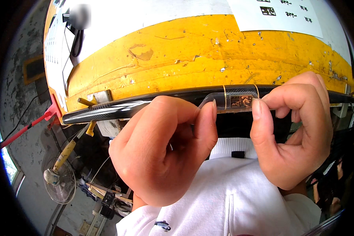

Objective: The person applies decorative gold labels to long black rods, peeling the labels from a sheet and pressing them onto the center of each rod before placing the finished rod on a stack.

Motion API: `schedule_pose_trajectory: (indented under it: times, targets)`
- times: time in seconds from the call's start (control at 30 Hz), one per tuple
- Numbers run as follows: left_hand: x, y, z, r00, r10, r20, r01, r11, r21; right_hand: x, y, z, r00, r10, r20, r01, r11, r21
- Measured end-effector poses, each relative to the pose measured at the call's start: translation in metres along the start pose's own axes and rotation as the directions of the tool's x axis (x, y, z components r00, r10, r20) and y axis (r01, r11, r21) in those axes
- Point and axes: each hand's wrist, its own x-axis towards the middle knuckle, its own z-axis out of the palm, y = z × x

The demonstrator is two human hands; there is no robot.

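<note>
A glossy black rod (120,108) lies along the near edge of the yellow table, with thin gold rings (225,96) around it. Over the rod's middle sits a strip of clear film (221,103) bearing a small dark label (241,101) with copper-coloured characters. My left hand (157,149) is closed, thumb and forefinger pinching the film's left end, which lifts off the rod. On the other side, my right hand (297,129) has its thumb and forefinger pressed together at the film's right end, beside the label. The fingertips partly hide both film ends.
A yellow-topped table (177,51) with scuffs and chips extends beyond the rod. Printed white sheets (283,15) lie at the far right; more papers are at the left. A clamp-like support (102,96) sits near the rod's left end. A fan (60,183) stands lower left.
</note>
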Motion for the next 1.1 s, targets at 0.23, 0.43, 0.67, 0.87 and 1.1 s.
schedule_pose_trajectory:
  times: [0.23, 0.43, 0.67, 0.87, 1.1]
  targets:
    - [0.001, -0.001, -0.001, 1.0, 0.013, 0.011, -0.013, 1.0, 0.007, 0.004, -0.002, -0.006, 0.976, -0.138, 0.17, 0.185, 0.935, -0.302]
    - [0.0, -0.002, 0.0, 1.0, 0.02, -0.005, -0.02, 1.0, 0.001, -0.004, 0.009, -0.003, 0.998, -0.056, 0.042, 0.053, 0.997, 0.059]
    - [0.003, 0.002, -0.001, 1.0, -0.007, 0.028, 0.007, 1.0, -0.004, -0.009, 0.009, -0.025, 0.978, -0.128, 0.164, 0.123, 0.992, 0.039]
    - [0.002, 0.003, -0.004, 0.996, -0.062, 0.059, 0.063, 0.998, -0.005, -0.036, -0.008, 0.015, 0.977, -0.146, 0.153, 0.173, 0.968, -0.179]
    - [0.002, 0.004, -0.002, 0.998, -0.062, 0.031, 0.061, 0.997, 0.041, -0.05, 0.001, 0.018, 0.987, -0.101, 0.124, 0.144, 0.898, -0.415]
